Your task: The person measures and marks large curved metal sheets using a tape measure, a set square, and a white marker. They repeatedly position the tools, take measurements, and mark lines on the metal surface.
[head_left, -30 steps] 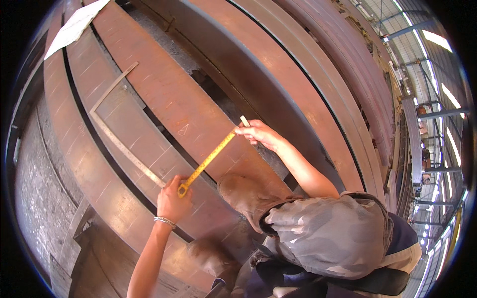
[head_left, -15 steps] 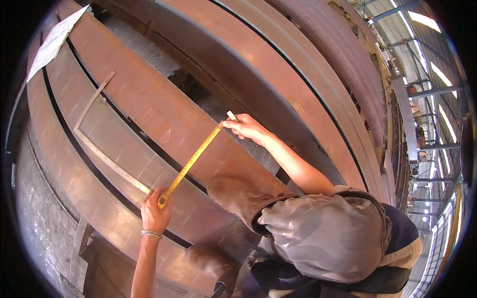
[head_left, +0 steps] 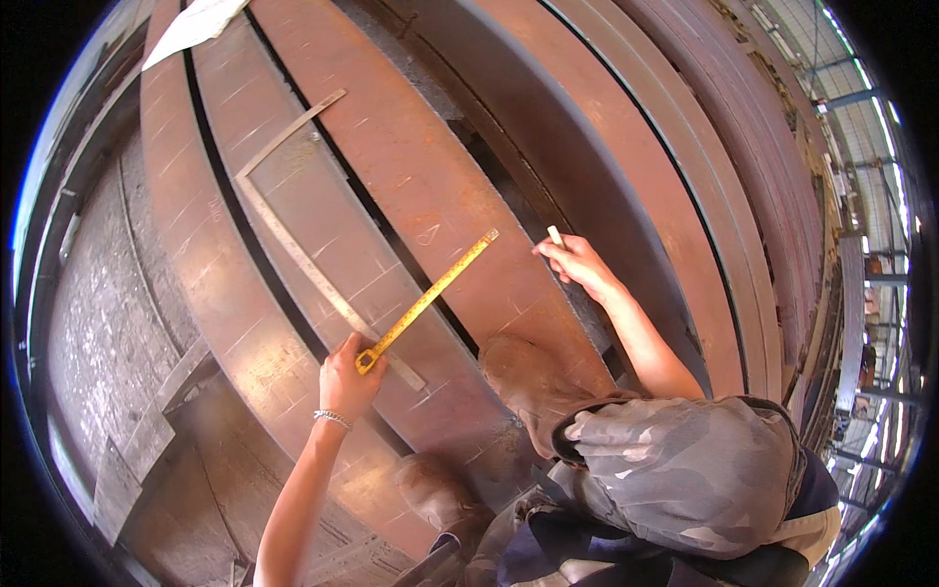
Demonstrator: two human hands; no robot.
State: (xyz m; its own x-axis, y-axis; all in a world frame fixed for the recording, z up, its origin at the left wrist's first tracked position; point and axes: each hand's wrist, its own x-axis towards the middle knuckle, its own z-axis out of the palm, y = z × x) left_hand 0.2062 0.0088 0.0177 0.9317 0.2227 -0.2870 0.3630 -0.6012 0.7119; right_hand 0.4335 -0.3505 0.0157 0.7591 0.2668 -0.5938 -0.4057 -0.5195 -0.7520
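My left hand (head_left: 350, 377) is closed around a yellow tape measure (head_left: 430, 295). Its blade reaches out to the upper right over the brown steel beams, with the free end apart from my other hand. Between the fingers of my right hand (head_left: 577, 264) is a short pale stick of chalk (head_left: 556, 236), held above the gap beyond the middle beam. An L-shaped steel square (head_left: 293, 256) lies on the beam (head_left: 259, 108) beside my left hand, its long arm passing just behind the tape. Short pale marks cross the beams' surfaces.
White paper (head_left: 196, 27) lies across the beams at the far left. Dark gaps separate the long beams. My boots (head_left: 528, 377) rest on them near my body. More beams (head_left: 626, 108) run along the right, and a grey floor (head_left: 108, 254) shows at left.
My right hand has let go of the tape's end and moved away to the right. The tape's blade now stands out free from my left hand. The whole view has shifted.
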